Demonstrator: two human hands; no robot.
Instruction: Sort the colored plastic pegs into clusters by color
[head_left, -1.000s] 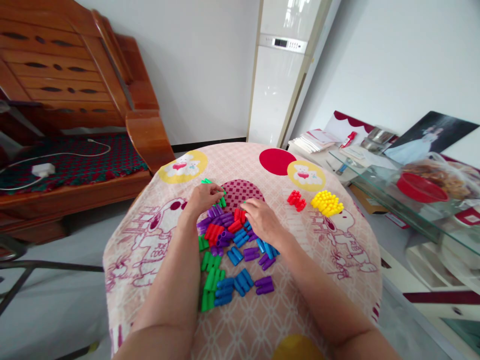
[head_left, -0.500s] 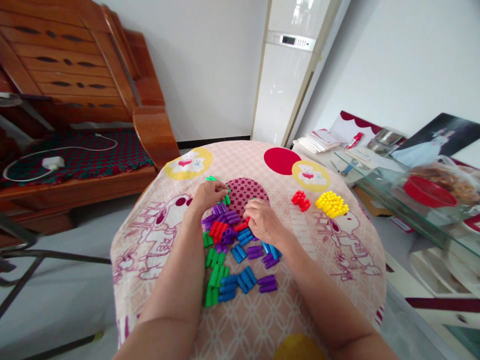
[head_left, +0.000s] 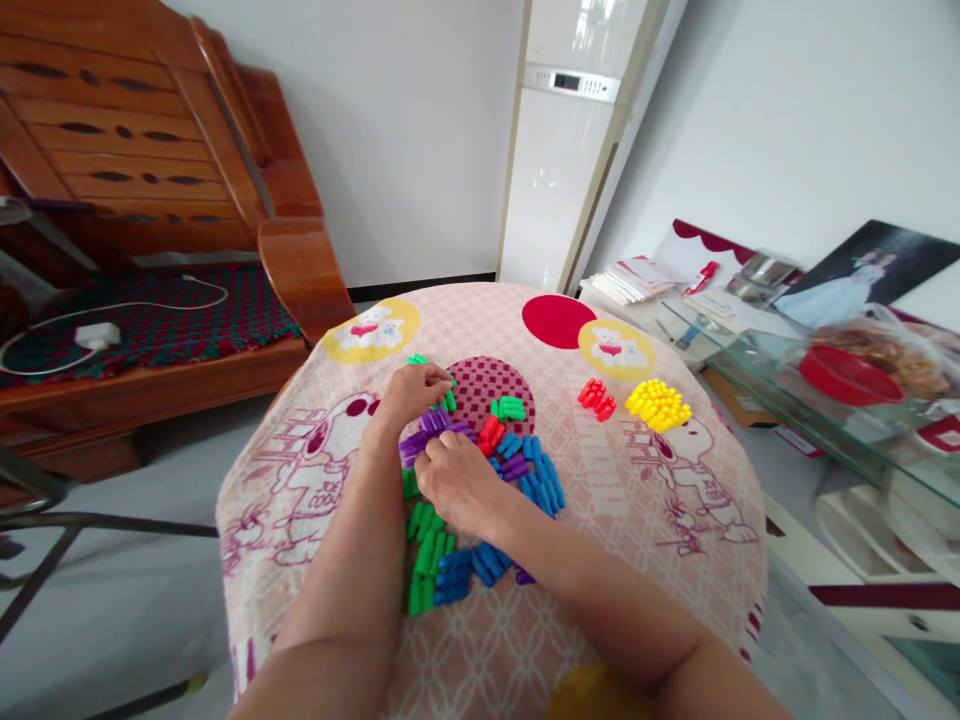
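My left hand is at the far left of a pile of small plastic tube-shaped blocks, its fingers pinched on a green block. My right hand reaches across to the left, over the middle of the pile. Its fingers are curled down beside purple blocks, and what they hold, if anything, is hidden. Right of that hand lie red blocks and blue blocks. Light green blocks sit just beyond. Nearer to me are more green blocks and a blue group.
A patterned cloth covers the round table. To the right stand a small red group and a yellow cluster. A glass shelf with a red bowl borders the right side; a wooden bench is at left.
My right hand has moved left and toward me, from beside the red and blue blocks to the purple ones. Light green blocks now show where it was. My left hand stays in place.
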